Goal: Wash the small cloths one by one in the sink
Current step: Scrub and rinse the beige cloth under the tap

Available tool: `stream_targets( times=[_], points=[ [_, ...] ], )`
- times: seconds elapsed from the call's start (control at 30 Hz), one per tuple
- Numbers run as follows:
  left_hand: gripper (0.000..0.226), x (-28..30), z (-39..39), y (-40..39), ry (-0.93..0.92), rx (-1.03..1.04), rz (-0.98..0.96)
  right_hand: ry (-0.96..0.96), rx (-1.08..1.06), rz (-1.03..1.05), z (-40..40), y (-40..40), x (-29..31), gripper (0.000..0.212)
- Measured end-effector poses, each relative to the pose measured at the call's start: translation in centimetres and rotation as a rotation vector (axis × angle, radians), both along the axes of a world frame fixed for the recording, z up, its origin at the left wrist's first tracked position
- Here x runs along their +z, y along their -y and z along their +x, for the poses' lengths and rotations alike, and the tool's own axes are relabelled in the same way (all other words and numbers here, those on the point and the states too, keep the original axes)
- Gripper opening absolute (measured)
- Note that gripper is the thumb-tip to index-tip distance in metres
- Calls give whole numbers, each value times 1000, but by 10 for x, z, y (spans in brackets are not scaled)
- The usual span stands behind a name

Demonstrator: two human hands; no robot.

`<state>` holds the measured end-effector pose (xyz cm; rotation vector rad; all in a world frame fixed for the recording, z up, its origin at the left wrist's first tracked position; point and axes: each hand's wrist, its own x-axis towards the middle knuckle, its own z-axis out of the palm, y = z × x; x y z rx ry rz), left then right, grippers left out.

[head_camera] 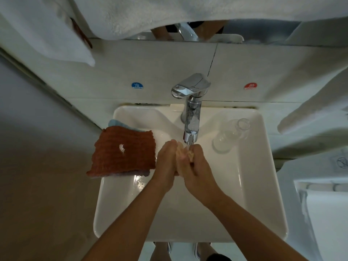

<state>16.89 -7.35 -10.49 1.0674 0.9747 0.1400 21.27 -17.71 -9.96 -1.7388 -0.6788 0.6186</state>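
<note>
both hands (left hand (166, 159), right hand (197, 162)) squeeze pale cloth (181, 152) under tap (191, 117).

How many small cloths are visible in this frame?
4: a yellowish cloth between both hands under the tap; brown, blue and purplish cloths stacked on the sink's left rim. More may be hidden.

The light is dim and grey. The back wall (116, 72) is faced with pale tiles, a dark vertical joint (211, 61) running down it. Two round stickers sit on the tiles: a blue one marked COLD (137, 85) and a red one marked HOT (250, 86). Above the tiles runs the lower edge of a mirror (143, 37), mostly hidden by a white towel (150, 12) hanging in front. More white towels hang at the right (312, 102). To the left lies a brownish surface (41, 185), perhaps the floor.
</note>
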Motion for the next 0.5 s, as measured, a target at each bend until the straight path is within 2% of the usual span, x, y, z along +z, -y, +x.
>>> stream_targets(
  times=[0.03, 0.1, 0.17, 0.23, 0.27, 0.33, 0.4, 0.47, 0.5],
  points=[
    [24, -2, -1, -1, 33, 91, -100, -67, -29, 48, 3, 2, 0, 18],
    [27, -5, -7, 0, 117, 204, -238, -248, -173, 117, 11, 5, -1, 39],
    [37, -6, -13, 5, 168, 245, -269, -305, -270, 139, 21, 6, -5, 38],
    [51, -6, -17, 11, 164, 239, -223, -232, -255, 85, 26, 7, -13, 25],
    [50, -6, -18, 13, 156, 222, -183, -185, -220, 37, 24, 8, -16, 20],
    [48, -5, -17, 17, 118, 200, -126, -3, -121, -63, 14, 9, -20, 22],
    [54, -4, -11, 20, 57, 192, -110, 151, 9, -77, 1, 10, -23, 17],
    [62, -2, -10, 27, 57, 154, -115, 155, 63, -94, 2, 6, -20, 9],
    [65, 0, -13, 33, 65, 98, -82, 105, 20, -106, 8, 3, -18, 9]
  ],
)
